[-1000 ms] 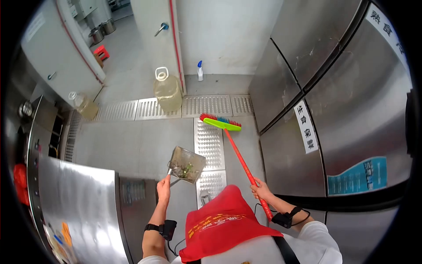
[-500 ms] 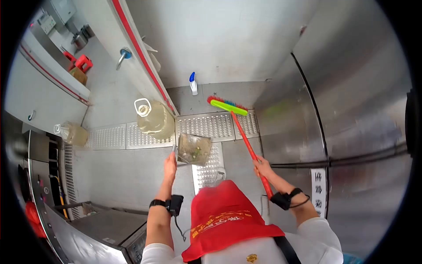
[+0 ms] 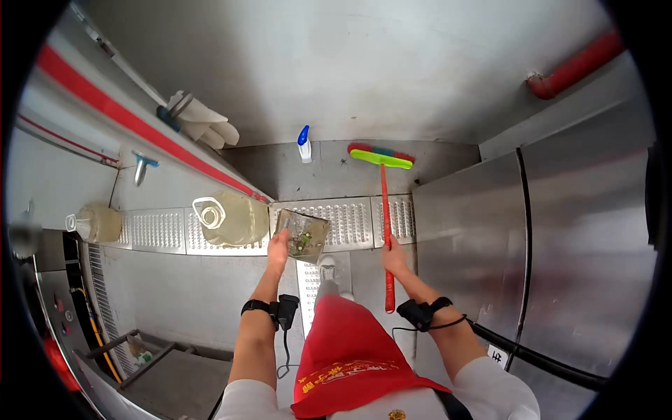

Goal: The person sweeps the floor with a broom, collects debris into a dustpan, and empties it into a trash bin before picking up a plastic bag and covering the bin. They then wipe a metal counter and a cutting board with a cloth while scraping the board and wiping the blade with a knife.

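My left hand (image 3: pixel 278 248) is closed round the handle of a dustpan (image 3: pixel 316 231), which is held over the metal grating and has greenish scraps and dirt in it. My right hand (image 3: pixel 395 256) grips the red handle of a broom (image 3: pixel 386 210). The broom's lime-green head, with red and blue bristles, rests near the far wall on the grey floor. A dark speck of debris (image 3: pixel 344 162) lies left of the bristles. Beyond the dustpan, a white spray bottle (image 3: pixel 305 148) with a blue top stands on the floor.
A large jug of yellowish liquid (image 3: pixel 241 220) stands left of the dustpan, with another jug (image 3: pixel 103 224) farther left. Steel cabinet doors (image 3: pixel 469 231) line the right side. A red-striped door edge (image 3: pixel 154 133) is at left. A red pipe (image 3: pixel 577 66) runs along the upper right.
The view has shifted forward toward the wall. The broom has swung more upright, its head now farther right and nearer the wall. The dustpan is tilted differently, and a foot has stepped forward.
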{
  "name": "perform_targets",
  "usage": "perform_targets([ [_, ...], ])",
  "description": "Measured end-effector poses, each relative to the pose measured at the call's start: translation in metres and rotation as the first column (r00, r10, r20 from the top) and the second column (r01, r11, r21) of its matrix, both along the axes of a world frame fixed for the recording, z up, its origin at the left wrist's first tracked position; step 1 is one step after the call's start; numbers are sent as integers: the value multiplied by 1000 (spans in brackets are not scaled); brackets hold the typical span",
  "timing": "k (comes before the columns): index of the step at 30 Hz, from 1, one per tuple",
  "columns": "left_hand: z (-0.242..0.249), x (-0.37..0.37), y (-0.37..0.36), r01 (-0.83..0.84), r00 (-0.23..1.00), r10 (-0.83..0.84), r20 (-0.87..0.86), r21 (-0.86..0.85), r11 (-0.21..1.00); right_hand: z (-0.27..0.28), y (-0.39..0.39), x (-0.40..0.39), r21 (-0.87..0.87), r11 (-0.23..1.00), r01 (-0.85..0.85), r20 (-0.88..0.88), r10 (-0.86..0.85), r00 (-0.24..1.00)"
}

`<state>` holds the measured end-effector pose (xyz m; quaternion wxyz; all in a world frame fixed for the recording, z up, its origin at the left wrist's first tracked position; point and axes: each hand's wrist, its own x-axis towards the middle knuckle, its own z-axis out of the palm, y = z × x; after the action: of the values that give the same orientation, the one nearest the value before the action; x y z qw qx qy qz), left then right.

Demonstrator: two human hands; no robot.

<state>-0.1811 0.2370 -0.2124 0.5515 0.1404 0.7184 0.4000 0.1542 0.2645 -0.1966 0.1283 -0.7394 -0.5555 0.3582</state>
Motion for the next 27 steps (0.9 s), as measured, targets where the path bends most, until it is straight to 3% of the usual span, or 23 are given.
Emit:
perform_targets([
  [2, -16, -10, 20, 38, 998, -37, -54, 17, 999, 4, -6, -12, -94, 990, -102, 54, 108, 993],
  [4, -33, -14, 35, 43, 997, -44, -62, -3, 999, 8, -37, -12, -77, 972, -220, 6, 221, 975],
  [6, -26, -9, 48, 65, 992, -69, -103, -48, 997, 29, -45, -12, -342, 912, -228, 14, 248, 969],
  [8, -25, -10, 52, 50, 994, -54, -92, -43, 998, 61, -87, 10, -473, 802, -365, -32, 399, 917],
  [10, -36, -15, 47, 7, 1000, -7, -29, 16, 1000, 80, -107, 35, -319, 827, -463, -179, 427, 886],
  [13, 0, -9, 37, 18, 999, -19, -42, -22, 1000, 157, -104, 47, -409, 777, -479, -182, 444, 877],
  [17, 0, 2, 15, 30, 996, -35, -82, -54, 998, 212, -102, 72, -646, 721, -252, -270, 94, 958],
  [20, 15, 13, 29, 20, 997, -21, -72, -13, 1000, 218, -80, 83, -679, 723, -128, -296, -110, 949],
  [24, 10, 12, 65, -66, 995, 72, -71, 85, 994, 200, -24, 76, -605, 793, -76, -323, -157, 934],
  [27, 3, 1, 97, -64, 970, 80, -230, 78, 995, 184, 29, 71, -574, 817, -49, -339, -183, 923],
])
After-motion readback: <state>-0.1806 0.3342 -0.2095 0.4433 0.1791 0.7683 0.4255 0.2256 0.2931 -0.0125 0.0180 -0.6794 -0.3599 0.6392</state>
